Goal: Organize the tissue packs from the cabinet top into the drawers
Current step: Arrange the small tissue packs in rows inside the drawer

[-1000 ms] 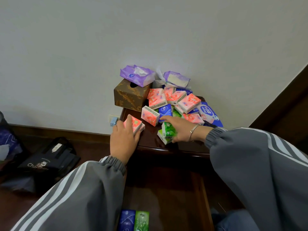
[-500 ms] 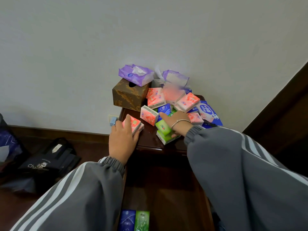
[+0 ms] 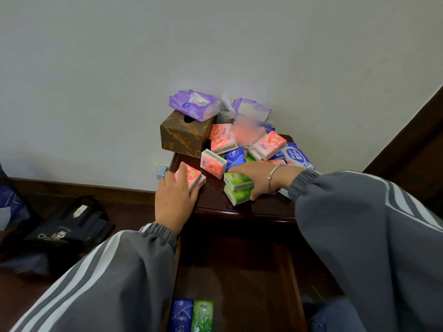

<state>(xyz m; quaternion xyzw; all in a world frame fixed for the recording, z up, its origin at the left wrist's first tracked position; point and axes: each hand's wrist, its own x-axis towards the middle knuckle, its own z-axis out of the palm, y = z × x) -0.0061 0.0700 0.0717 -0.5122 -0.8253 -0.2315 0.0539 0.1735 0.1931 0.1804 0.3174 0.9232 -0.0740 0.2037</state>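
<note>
Gripping a pink tissue pack (image 3: 190,176) at the cabinet top's (image 3: 215,204) near-left corner, left hand (image 3: 176,197) closed over it, right hand (image 3: 257,177) clasping two stacked green packs (image 3: 237,188) — loose pile (image 3: 249,144) just beyond its fingers, open drawer (image 3: 239,271) below both wrists.

— Where does the camera sit?
— On the person's head, looking forward and down, close over the cabinet (image 3: 239,212) against the wall (image 3: 215,44).
— Any second view?
— No, only this one.
</note>
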